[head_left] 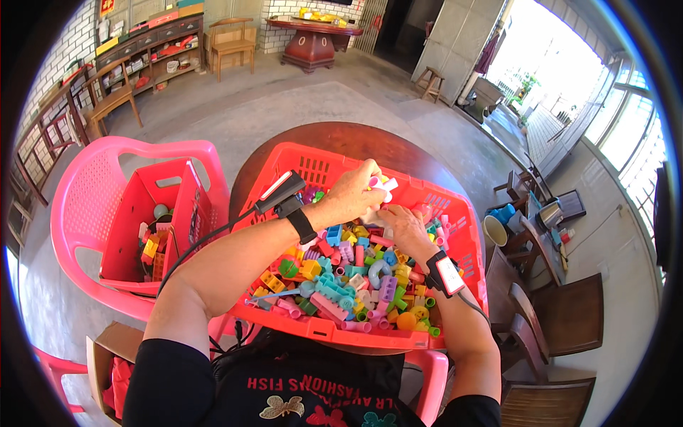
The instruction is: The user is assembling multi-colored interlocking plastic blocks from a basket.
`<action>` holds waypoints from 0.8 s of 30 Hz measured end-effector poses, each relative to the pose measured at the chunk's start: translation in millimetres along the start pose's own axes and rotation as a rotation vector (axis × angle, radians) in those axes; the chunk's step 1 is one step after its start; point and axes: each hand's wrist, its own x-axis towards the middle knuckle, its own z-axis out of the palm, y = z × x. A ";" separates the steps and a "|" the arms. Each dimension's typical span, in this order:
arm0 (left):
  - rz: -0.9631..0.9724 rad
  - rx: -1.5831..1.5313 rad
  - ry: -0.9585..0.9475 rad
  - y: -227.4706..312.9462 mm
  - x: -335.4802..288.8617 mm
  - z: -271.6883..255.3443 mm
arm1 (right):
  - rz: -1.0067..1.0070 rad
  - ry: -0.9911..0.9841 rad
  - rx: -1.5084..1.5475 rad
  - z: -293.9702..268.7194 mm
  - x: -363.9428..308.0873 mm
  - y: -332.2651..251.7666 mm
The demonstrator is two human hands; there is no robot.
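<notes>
One head-worn fisheye camera looks steeply down, close over the red basket (455,213).

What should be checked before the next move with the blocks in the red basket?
1. Left hand grip on the pink and white plastic pieces: ok, fingers closed around them.
2. Right hand contact with the same cluster: ok, though its grip is partly hidden.
3. Red plastic lattice basket seated on the round dark wooden table: ok.
4. Loose multicoloured plastic blocks contained: ok, none seen over the rim.
5. Wrist device cables clear of the blocks: cannot tell.
6. Smaller red bin on the pink plastic chair within reach: ok, likely.
</notes>
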 end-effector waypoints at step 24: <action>-0.227 -1.005 -0.048 1.2 2.0 7.6 | -0.045 0.367 1.172 -77.4 6.0 -34.8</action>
